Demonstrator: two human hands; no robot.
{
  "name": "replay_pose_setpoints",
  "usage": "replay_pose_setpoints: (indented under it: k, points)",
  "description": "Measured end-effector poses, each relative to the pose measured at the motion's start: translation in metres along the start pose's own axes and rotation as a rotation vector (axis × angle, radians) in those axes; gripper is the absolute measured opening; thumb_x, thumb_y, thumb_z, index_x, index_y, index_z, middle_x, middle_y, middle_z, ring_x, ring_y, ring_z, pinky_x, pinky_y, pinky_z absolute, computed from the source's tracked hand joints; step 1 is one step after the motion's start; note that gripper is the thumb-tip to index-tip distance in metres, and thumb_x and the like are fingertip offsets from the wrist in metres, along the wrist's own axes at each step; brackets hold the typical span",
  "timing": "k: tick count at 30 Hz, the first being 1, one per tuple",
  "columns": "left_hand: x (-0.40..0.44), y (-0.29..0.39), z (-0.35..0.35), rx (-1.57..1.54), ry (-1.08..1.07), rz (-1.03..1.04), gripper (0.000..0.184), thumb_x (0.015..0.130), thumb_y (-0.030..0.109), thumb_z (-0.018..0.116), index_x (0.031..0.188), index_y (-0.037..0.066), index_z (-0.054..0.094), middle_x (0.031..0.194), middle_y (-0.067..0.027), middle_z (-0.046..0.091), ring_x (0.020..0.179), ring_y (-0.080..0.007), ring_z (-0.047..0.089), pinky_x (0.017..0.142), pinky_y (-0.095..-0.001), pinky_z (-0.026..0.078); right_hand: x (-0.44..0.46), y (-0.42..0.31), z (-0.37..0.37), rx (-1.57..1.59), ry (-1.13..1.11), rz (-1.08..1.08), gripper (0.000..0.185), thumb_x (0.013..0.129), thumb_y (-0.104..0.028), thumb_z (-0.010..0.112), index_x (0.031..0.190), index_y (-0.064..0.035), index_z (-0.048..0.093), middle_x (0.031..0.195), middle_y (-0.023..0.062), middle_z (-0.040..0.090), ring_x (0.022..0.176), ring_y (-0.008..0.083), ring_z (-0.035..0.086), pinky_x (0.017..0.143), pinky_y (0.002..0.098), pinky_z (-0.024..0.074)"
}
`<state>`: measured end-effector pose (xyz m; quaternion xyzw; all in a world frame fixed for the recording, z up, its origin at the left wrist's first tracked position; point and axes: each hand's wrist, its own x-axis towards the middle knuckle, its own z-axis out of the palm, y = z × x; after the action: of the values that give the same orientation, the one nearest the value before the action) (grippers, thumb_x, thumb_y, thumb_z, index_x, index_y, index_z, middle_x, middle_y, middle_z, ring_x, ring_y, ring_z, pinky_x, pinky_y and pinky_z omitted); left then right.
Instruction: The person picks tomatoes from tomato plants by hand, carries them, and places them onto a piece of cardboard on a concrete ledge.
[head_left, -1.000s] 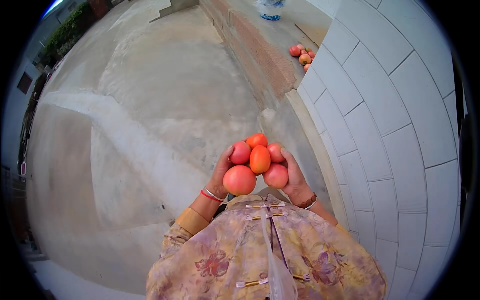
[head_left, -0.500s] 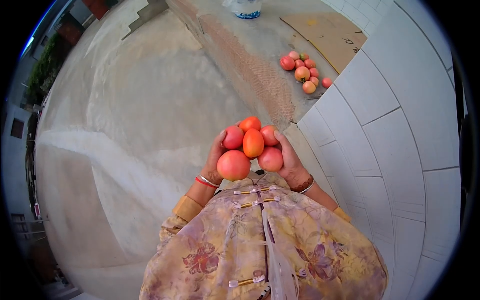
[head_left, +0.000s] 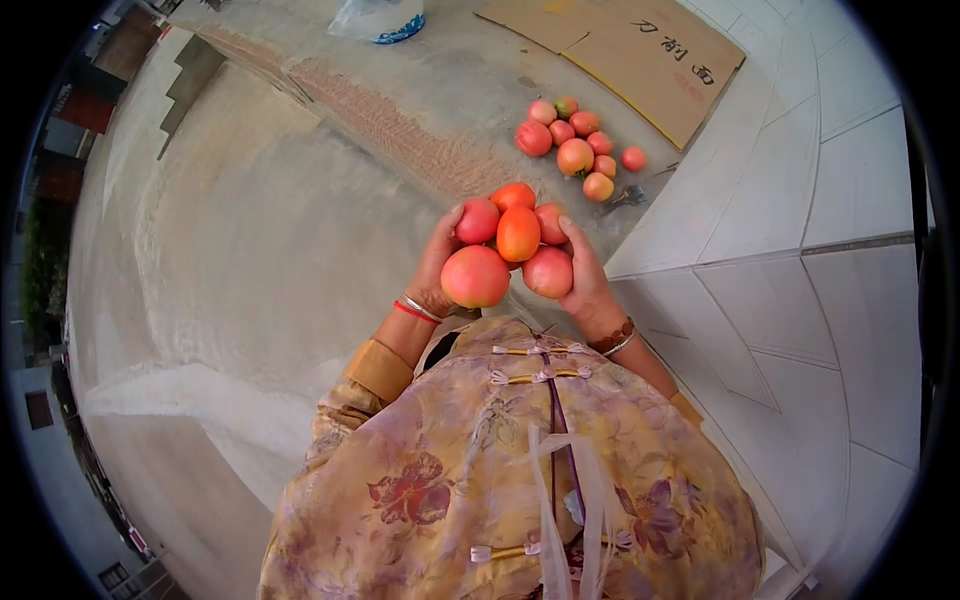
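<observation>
Several tomatoes are cradled between my two hands in front of my chest. My left hand (head_left: 435,265) wraps the left side, against a large pink tomato (head_left: 475,277) and a smaller pink tomato (head_left: 477,220) above it. My right hand (head_left: 588,275) closes round the right side, its thumb on one pink tomato (head_left: 550,223) and its palm beside another at lower right. An orange oval tomato (head_left: 518,234) rests on top in the middle, with an orange-red tomato (head_left: 513,196) behind it. The undersides of the tomatoes and most of my fingers are hidden.
Beyond my hands a group of tomatoes (head_left: 575,157) lies on the concrete step. Behind it is a flat cardboard sheet (head_left: 640,60) with black writing. A white and blue bucket (head_left: 385,20) stands farther back. A white tiled wall (head_left: 780,300) rises on the right.
The view has shifted, and the tomato group, cardboard and bucket now appear nearer and farther left. Both hands still hold the same tomatoes, slightly higher in view.
</observation>
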<state>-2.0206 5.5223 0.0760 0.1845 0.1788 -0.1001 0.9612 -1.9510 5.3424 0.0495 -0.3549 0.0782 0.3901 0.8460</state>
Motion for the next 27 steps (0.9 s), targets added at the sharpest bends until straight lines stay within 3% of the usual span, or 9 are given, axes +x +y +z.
replay_pose_setpoints:
  k: [2,6,9,13,14,22,27]
  points:
    - [0.038,0.024,-0.009,0.017,-0.023,-0.112,0.059,0.096,0.047,0.050,0.136,0.004,0.043,0.134,-0.0169,0.051,0.119,-0.0303,0.055,0.102,-0.0443,0.047,0.026,-0.005,-0.005,0.010,0.044,-0.088,0.046,0.096,-0.038,0.054,0.125,-0.0019,0.052,0.123,0.0099,0.056,0.113,0.0209,0.056,0.097,0.0361,0.0485]
    - [0.121,0.078,-0.004,0.120,-0.139,-0.310,0.061,0.097,0.047,0.048,0.138,0.002,0.043,0.135,-0.0172,0.051,0.121,-0.0300,0.054,0.103,-0.0441,0.047,0.078,-0.024,0.002,0.103,0.182,-0.197,0.050,0.097,-0.041,0.053,0.133,-0.0063,0.048,0.130,0.0104,0.055,0.119,0.0221,0.055,0.098,0.0388,0.0488]
    - [0.185,0.103,0.018,0.297,-0.166,-0.351,0.060,0.097,0.046,0.048,0.139,0.003,0.042,0.136,-0.0171,0.050,0.121,-0.0302,0.054,0.103,-0.0447,0.047,0.113,-0.052,-0.001,0.132,0.257,-0.276,0.049,0.098,-0.041,0.052,0.133,-0.0066,0.048,0.130,0.0106,0.055,0.119,0.0228,0.055,0.098,0.0393,0.0495]
    - [0.279,0.126,0.016,0.289,-0.345,-0.556,0.059,0.097,0.045,0.050,0.140,0.006,0.041,0.136,-0.0175,0.050,0.121,-0.0307,0.054,0.102,-0.0460,0.048,0.162,-0.081,-0.009,0.087,0.316,-0.447,0.045,0.098,-0.040,0.052,0.130,-0.0070,0.050,0.129,0.0111,0.055,0.118,0.0233,0.055,0.096,0.0393,0.0506]
    - [0.294,0.129,0.022,0.303,-0.347,-0.607,0.060,0.094,0.046,0.056,0.136,0.005,0.045,0.129,-0.0166,0.055,0.114,-0.0292,0.059,0.095,-0.0432,0.053,0.172,-0.087,-0.017,0.108,0.323,-0.442,0.043,0.098,-0.039,0.051,0.128,-0.0074,0.051,0.127,0.0106,0.056,0.118,0.0229,0.055,0.097,0.0390,0.0502]
    - [0.418,0.116,0.033,0.484,-0.385,-0.710,0.060,0.093,0.049,0.057,0.131,0.004,0.048,0.126,-0.0168,0.056,0.112,-0.0298,0.059,0.096,-0.0441,0.053,0.226,-0.136,-0.063,0.130,0.488,-0.468,0.034,0.096,-0.041,0.055,0.113,-0.0118,0.057,0.112,0.0050,0.059,0.104,0.0184,0.056,0.090,0.0349,0.0508]
    - [0.463,0.110,0.051,0.565,-0.455,-0.760,0.064,0.090,0.052,0.059,0.129,0.003,0.050,0.122,-0.0179,0.059,0.111,-0.0310,0.060,0.093,-0.0436,0.054,0.238,-0.166,-0.080,0.204,0.487,-0.413,0.036,0.095,-0.041,0.055,0.113,-0.0100,0.058,0.108,0.0051,0.059,0.102,0.0182,0.057,0.085,0.0362,0.0520]
